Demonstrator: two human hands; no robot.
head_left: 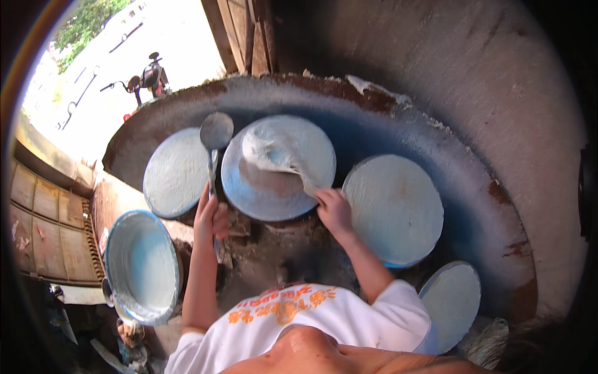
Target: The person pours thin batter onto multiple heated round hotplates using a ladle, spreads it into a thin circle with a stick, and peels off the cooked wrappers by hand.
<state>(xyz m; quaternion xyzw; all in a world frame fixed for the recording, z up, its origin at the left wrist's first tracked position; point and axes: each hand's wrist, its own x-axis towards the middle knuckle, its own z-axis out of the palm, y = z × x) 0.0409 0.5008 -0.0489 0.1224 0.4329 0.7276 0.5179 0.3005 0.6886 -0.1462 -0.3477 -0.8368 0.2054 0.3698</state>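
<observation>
My left hand (210, 218) is closed round the long handle of a metal ladle (217, 129). The ladle's round bowl points away from me, between the left griddle and the middle one. Soft white dough (269, 149) lies on the far part of the middle round griddle (280, 206) and stretches in a twisted strand toward the right. My right hand (334, 209) grips the end of that strand at the griddle's right edge. A bare grey patch shows on the griddle below the dough. Whether the dough is a lump or a lifted sheet, I cannot tell.
Round griddles coated in white stand at left (177, 174), at right (393, 209) and near my right side (451, 305). A deep blue-and-white basin (142, 268) is at my left. Behind the griddles curves a low rusty wall (386, 100). A motorbike (149, 78) stands outside.
</observation>
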